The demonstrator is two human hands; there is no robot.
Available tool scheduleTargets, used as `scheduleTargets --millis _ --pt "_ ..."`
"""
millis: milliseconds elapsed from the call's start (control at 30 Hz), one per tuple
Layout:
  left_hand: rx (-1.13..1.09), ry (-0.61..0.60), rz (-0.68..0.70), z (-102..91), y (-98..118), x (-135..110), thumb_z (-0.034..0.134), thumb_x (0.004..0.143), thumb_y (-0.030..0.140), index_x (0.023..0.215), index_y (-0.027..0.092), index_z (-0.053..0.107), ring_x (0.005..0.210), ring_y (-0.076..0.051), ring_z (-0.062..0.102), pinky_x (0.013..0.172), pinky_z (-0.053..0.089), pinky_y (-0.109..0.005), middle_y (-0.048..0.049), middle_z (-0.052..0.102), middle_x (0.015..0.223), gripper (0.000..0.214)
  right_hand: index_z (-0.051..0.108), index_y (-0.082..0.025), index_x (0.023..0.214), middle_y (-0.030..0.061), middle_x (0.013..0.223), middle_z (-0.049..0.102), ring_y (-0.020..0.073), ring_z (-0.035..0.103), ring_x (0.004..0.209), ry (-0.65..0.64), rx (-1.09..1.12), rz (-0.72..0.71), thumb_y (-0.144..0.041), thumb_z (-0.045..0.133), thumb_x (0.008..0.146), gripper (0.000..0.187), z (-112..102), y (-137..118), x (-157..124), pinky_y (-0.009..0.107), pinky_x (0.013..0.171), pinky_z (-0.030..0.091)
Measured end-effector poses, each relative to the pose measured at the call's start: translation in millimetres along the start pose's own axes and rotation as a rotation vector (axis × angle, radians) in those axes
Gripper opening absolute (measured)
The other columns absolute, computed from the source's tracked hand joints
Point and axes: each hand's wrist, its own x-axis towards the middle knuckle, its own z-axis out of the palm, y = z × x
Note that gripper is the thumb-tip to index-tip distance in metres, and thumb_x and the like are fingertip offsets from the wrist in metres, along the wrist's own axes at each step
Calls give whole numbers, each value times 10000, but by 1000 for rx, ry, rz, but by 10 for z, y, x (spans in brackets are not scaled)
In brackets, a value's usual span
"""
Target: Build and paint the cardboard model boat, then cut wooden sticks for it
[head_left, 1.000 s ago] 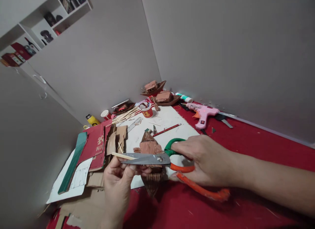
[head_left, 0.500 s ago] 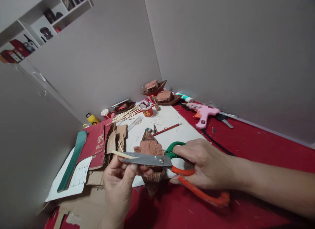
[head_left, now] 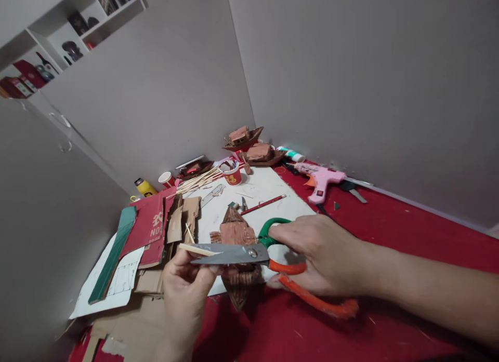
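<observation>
My right hand [head_left: 323, 253] grips big scissors [head_left: 249, 254] with one green and one orange handle, the grey blades pointing left and nearly closed. My left hand [head_left: 185, 294] pinches a thin pale wooden stick [head_left: 195, 249] that lies along the blades and juts out to the left. Just behind the scissors a brown cardboard boat model [head_left: 236, 232] lies on a white sheet [head_left: 265, 193].
A red cloth [head_left: 390, 227] covers the table in a grey wall corner. Cardboard scraps [head_left: 179, 222], a red box flap and a green strip [head_left: 113, 255] lie left. At the back stand a pink glue gun [head_left: 322, 179], a red cup [head_left: 233, 174], sticks, finished boats [head_left: 245, 137] and a red pencil [head_left: 263, 204].
Both hands with scissors and stick have stayed almost in place, shifting only slightly. The view has drifted a little.
</observation>
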Motion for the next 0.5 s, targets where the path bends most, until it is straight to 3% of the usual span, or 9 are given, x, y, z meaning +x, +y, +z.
scheduleTargets --millis 267,500 --pt "-43 -14 -31 31 -8 5 750 709 245 736 166 693 549 -164 664 575 553 -269 -14 713 633 100 528 -192 722 18 641 613 172 531 534 -50 -4 49 -602 630 743 423 -8 -12 12 277 518 259" --pt "-117 -46 -63 22 -27 16 778 705 265 761 184 699 537 -155 670 568 561 -256 3 709 614 127 482 -198 669 -2 572 568 151 503 484 -25 37 1 -584 611 776 422 20 19 -15 269 495 238"
